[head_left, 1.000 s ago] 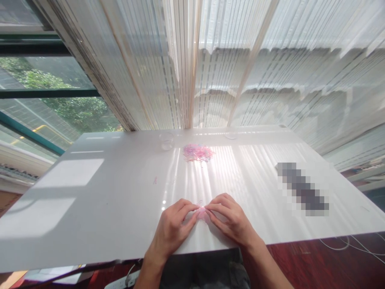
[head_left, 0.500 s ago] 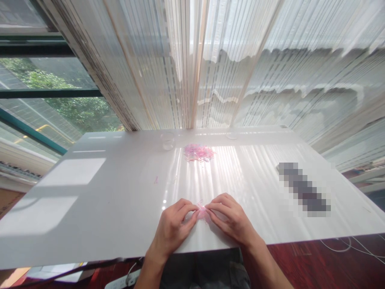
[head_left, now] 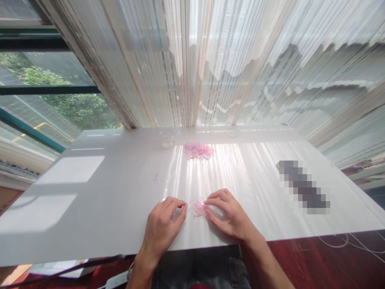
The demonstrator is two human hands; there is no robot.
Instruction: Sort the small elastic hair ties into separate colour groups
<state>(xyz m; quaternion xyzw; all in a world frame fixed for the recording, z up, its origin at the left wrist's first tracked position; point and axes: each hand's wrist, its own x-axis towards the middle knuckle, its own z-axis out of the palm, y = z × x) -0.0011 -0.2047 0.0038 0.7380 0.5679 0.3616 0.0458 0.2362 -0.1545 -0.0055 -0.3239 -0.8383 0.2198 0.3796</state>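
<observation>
A small clump of thin pink strands (head_left: 199,209) lies on the white table (head_left: 105,192) near its front edge, between my two hands. My left hand (head_left: 164,225) rests on the table just left of the clump, thumb and forefinger pinched on one thin strand that runs towards it. My right hand (head_left: 230,216) lies on the table to the right, with thumb and forefinger closed on the clump's right edge.
A larger pile of pink and bluish strands (head_left: 199,150) sits at the back middle, with a small clear cup (head_left: 167,139) to its left. A pixelated dark object (head_left: 303,186) lies on the right. White cables (head_left: 345,241) trail off the right front. Sheer curtains hang behind.
My hands have come apart: the left has drawn to the left, pulling a thin strand out of the clump. The clump now shows between them on the table.
</observation>
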